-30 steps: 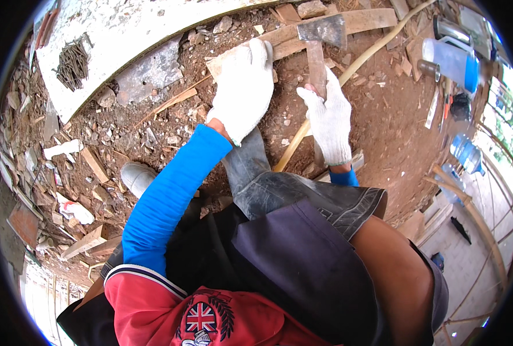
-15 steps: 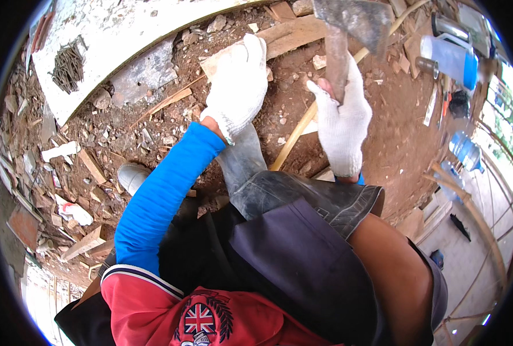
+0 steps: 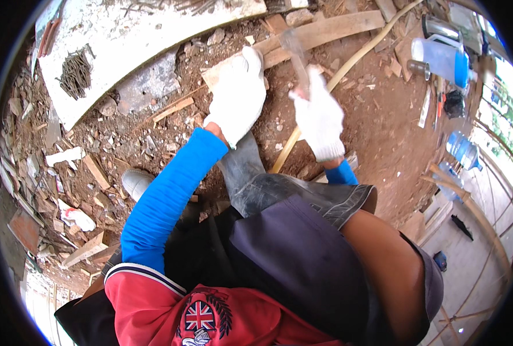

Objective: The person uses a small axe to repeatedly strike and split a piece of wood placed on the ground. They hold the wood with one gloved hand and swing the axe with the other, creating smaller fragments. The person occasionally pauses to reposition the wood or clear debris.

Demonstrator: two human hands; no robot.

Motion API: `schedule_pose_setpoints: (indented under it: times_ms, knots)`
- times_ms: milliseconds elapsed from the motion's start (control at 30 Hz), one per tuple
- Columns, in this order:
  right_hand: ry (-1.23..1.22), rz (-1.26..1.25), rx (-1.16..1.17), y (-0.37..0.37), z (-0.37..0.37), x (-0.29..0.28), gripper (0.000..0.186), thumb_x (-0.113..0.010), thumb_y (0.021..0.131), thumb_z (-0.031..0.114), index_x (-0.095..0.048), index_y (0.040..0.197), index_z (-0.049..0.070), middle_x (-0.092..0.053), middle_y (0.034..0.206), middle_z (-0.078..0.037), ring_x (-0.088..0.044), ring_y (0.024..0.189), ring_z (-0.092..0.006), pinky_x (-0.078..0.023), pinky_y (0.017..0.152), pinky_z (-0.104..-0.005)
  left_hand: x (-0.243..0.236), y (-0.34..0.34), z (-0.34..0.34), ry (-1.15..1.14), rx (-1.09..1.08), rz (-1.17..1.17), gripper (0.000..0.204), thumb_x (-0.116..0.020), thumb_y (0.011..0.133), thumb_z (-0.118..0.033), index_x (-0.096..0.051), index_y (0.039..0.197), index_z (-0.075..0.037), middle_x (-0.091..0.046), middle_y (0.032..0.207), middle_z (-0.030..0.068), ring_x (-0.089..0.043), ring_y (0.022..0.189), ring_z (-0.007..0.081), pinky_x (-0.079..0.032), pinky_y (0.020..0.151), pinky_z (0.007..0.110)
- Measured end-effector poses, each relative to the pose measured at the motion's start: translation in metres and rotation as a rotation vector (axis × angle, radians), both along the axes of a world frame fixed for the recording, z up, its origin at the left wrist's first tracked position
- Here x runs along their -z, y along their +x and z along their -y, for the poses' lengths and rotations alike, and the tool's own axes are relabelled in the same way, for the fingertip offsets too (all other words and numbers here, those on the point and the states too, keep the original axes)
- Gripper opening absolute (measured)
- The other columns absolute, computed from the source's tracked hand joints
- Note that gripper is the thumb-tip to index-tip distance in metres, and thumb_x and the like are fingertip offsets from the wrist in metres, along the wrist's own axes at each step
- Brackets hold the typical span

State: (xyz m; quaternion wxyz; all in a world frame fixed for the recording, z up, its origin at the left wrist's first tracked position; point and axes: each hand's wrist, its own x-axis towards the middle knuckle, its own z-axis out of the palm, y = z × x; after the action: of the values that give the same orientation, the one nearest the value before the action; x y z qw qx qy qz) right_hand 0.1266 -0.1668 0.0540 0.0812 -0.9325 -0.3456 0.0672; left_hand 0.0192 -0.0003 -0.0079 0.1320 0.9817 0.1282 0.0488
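Observation:
My left hand [image 3: 237, 95], in a white knit glove, grips a wooden plank [image 3: 343, 30] near its closer end. The plank lies on the dirt and stretches away to the upper right. Some of the left fingers are hidden behind the hand. My right hand [image 3: 321, 118], gloved alike, is closed round the handle of a hatchet [image 3: 297, 57]. The hatchet is raised to the right of the left hand; its head is blurred and turned nearly edge-on. I cannot tell whether it touches the plank.
A pale pole [image 3: 349, 66] runs beside the plank towards my boot [image 3: 242, 161]. A white board [image 3: 153, 34] with a pile of nails [image 3: 76, 74] lies upper left. Rubble and wood scraps [image 3: 98, 173] cover the left ground. A jug [image 3: 438, 56] and a bottle [image 3: 464, 150] are right.
My right hand has swung the hatchet left and towards the plank, and its head has turned from broadside to nearly edge-on. My left hand stays almost still on the plank.

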Motion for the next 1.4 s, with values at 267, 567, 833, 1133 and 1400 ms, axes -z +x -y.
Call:
schedule_pose_setpoints:
  times_ms: [267, 567, 833, 1133, 1400]
  knots:
    - [0.180, -0.288, 0.217, -0.014, 0.003, -0.009, 0.066, -0.077, 0.106, 0.031, -0.055, 0.162, 0.003, -0.081, 0.103, -0.023, -0.081, 0.090, -0.0412, -0.063, 0.079, -0.0477, 0.008, -0.012, -0.004, -0.219, -0.007, 0.184, 0.061, -0.065, 0.100, -0.014, -0.053, 0.154, 0.014, -0.062, 0.139, 0.0321, -0.062, 0.121, 0.0449, -0.055, 0.104, 0.054]
    - [0.130, -0.492, 0.271, -0.029, 0.001, -0.021, 0.068, -0.081, 0.104, 0.027, -0.054, 0.162, 0.003, -0.082, 0.101, -0.021, -0.083, 0.085, -0.0311, -0.063, 0.077, -0.0435, 0.000, -0.003, -0.007, -0.227, -0.038, 0.190, 0.044, -0.065, 0.100, -0.013, -0.065, 0.141, 0.006, -0.064, 0.127, 0.0226, -0.064, 0.111, 0.0388, -0.055, 0.095, 0.051]
    - [0.203, -0.389, 0.233, -0.014, -0.008, -0.024, 0.066, -0.080, 0.105, 0.022, -0.054, 0.163, 0.004, -0.084, 0.104, -0.017, -0.085, 0.094, -0.0263, -0.064, 0.080, -0.0396, 0.002, 0.017, -0.006, -0.278, -0.285, 0.176, 0.015, -0.075, 0.099, -0.016, -0.071, 0.110, -0.006, -0.068, 0.119, 0.0179, -0.065, 0.108, 0.0395, -0.054, 0.090, 0.052]
    - [0.181, -0.475, 0.311, -0.019, -0.003, -0.024, 0.066, -0.081, 0.104, 0.027, -0.055, 0.162, 0.007, -0.084, 0.107, -0.019, -0.084, 0.094, -0.0311, -0.064, 0.081, -0.0426, -0.006, 0.018, -0.012, -0.349, -0.363, 0.372, 0.014, -0.078, 0.095, -0.015, -0.074, 0.106, -0.007, -0.070, 0.112, 0.0167, -0.066, 0.103, 0.0409, -0.055, 0.086, 0.053]
    - [0.002, -0.376, 0.184, -0.018, -0.005, -0.009, 0.070, -0.081, 0.102, 0.029, -0.053, 0.163, 0.008, -0.085, 0.102, -0.012, -0.082, 0.091, -0.0347, -0.064, 0.078, -0.0454, 0.007, -0.004, -0.017, -0.319, -0.172, 0.348, 0.028, -0.075, 0.099, -0.014, -0.076, 0.125, -0.007, -0.070, 0.119, 0.0143, -0.066, 0.108, 0.0403, -0.055, 0.093, 0.051]
